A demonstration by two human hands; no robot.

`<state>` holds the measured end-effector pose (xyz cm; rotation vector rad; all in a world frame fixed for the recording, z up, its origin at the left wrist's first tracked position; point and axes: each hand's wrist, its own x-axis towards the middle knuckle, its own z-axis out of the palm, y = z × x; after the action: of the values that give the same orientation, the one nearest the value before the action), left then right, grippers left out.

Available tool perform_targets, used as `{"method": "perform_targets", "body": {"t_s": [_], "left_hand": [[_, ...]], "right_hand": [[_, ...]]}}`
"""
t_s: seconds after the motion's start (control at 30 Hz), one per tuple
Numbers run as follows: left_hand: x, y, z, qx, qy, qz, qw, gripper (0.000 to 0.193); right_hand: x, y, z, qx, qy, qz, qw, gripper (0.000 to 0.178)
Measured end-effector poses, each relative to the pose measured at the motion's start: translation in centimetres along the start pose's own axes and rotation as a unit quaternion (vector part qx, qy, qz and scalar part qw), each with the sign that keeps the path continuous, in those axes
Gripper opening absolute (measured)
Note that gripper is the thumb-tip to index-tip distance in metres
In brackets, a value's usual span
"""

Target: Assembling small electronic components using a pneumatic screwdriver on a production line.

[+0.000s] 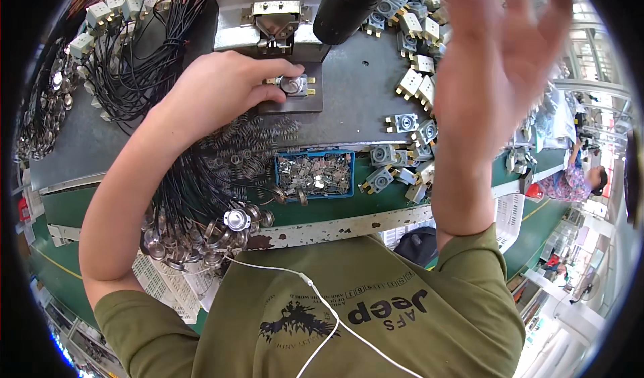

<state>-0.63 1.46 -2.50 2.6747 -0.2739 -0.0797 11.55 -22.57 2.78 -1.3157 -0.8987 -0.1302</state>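
Observation:
My left hand (231, 86) reaches in from the left, thumb and forefinger closed on a small switch-like part (293, 85). The part has a round metal centre and brass tabs, and lies on the dark block (312, 104) below the metal press head (276, 26). My right hand (500, 63) is raised at the upper right with its fingers spread and nothing in it; the fingertips run past the top edge. To its left stands a thick black cylinder (352, 6), apart from the hand.
Several grey and cream housings with brass tabs (405, 123) are scattered on the right. A blue tray (315, 195) of small metal pieces stands near the front edge, beside loose springs (251, 150). Black cable bundles (178, 36) lie at left. Another person (570, 183) sits far right.

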Motion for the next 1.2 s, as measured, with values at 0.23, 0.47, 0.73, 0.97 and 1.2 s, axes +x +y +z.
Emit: {"method": "perform_targets", "body": {"t_s": [0.23,0.47,0.73,0.97,1.2], "left_hand": [[-0.4,0.4,0.5,0.061,0.046,0.015,0.997,0.033],[-0.4,-0.5,1.0,0.038,0.044,0.035,0.998,0.035],[-0.5,-0.1,0.8,0.030,0.030,0.018,0.999,0.033],[-0.4,0.2,0.7,0.028,0.011,0.006,1.000,0.033],[-0.5,0.3,0.7,0.028,0.016,0.013,0.999,0.036]], "right_hand": [[3.4,2.6,0.5,0.002,0.020,0.007,1.000,0.041],[3.1,-0.3,0.0,-0.003,0.017,0.018,1.000,0.041],[3.9,-1.2,6.8,-0.004,0.005,0.018,1.000,0.043],[5.7,0.0,10.9,0.185,0.011,-0.046,0.982,0.029],[6.2,0.8,11.6,0.363,0.011,-0.133,0.922,0.017]]}}
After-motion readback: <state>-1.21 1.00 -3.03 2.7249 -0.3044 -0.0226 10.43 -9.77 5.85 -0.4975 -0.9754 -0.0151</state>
